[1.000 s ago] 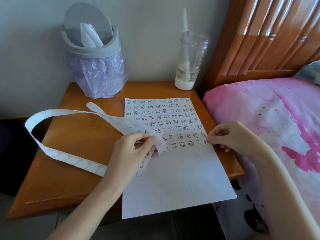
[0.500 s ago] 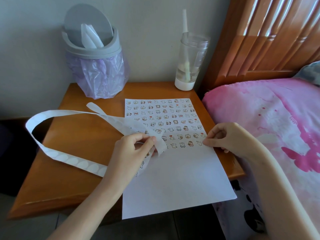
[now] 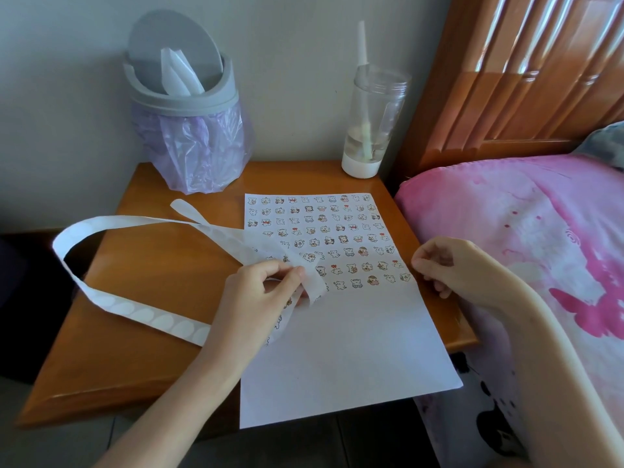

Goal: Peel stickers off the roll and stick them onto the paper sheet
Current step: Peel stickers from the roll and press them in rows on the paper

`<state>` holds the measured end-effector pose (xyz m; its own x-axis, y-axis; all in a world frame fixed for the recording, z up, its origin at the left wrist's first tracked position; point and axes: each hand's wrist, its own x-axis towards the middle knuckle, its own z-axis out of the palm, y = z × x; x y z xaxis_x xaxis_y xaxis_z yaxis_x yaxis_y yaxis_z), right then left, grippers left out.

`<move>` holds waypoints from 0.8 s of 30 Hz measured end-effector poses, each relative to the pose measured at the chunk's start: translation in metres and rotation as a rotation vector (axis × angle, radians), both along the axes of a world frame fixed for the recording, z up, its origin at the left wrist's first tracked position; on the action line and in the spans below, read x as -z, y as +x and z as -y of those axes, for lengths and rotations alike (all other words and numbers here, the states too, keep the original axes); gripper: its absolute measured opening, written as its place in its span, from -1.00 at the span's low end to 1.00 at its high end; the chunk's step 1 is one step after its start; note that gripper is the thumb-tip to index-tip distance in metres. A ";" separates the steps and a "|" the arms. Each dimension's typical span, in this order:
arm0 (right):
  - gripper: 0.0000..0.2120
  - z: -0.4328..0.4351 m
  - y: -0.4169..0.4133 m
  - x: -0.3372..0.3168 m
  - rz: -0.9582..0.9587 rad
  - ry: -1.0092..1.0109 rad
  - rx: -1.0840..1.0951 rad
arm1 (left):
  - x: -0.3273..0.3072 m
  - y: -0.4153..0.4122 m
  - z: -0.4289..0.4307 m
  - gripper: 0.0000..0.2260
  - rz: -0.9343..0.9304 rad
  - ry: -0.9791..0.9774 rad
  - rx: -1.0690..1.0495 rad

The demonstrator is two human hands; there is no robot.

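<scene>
A: Rightward a touch — the right hand [image 3: 449, 265] has backed off the last sticker row on the paper sheet [image 3: 354, 349].
B: And from the left?
A: Leftmost, the sticker strip [image 3: 135, 310] loops past the edge of the nightstand [image 3: 152, 265]; the left hand [image 3: 260, 295] pinches it over the sheet; right hand's fingers curl in at the sheet's edge, holding nothing visible.

Wooden nightstand [image 3: 141, 298] – pale wall [image 3: 304, 45] – pink bed [image 3: 540, 231].

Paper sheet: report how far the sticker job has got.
Done: rows of stickers fill the upper half of the paper sheet. In hand: the left hand pinches the sticker strip over the sheet's left edge; the right hand, fingers curled, sits beside the lowest row's right end. Left: the sheet's lower half is bare.
</scene>
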<state>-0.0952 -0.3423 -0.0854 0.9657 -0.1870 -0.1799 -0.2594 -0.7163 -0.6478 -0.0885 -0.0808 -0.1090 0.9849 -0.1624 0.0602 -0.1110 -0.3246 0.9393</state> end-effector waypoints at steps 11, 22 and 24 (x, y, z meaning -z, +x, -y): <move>-0.73 -0.009 0.000 -0.003 -0.100 0.025 -0.035 | -0.002 -0.001 0.001 -0.91 -0.006 0.004 -0.003; -0.88 -0.068 -0.004 -0.007 0.338 -0.013 -0.231 | -0.004 0.005 -0.007 -0.88 -0.034 -0.097 -0.049; -0.71 -0.084 -0.004 -0.002 0.216 -0.047 -0.368 | -0.009 0.007 -0.011 -0.87 -0.011 -0.115 -0.077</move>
<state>-0.0991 -0.2583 -0.0834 0.9842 0.1736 0.0339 0.1565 -0.7657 -0.6239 -0.0817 -0.0694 -0.1005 0.9949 -0.0785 0.0634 -0.0794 -0.2218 0.9719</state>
